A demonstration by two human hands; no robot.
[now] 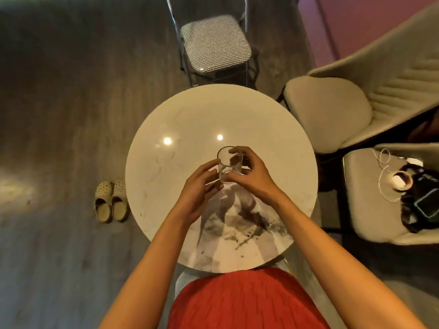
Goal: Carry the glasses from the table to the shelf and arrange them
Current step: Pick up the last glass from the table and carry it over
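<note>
One clear drinking glass stands upright over the middle of the round white marble table. My right hand wraps around its right side, fingers curled over the rim and wall. My left hand touches the lower left side of the glass with its fingertips. Whether the glass rests on the tabletop or is lifted slightly, I cannot tell. No other glass shows on the table, and no shelf is in view.
A metal-framed chair with a checked cushion stands beyond the table. Two beige upholstered chairs stand at the right; the nearer one carries cables and dark items. A pair of clogs lies on the wooden floor at the left.
</note>
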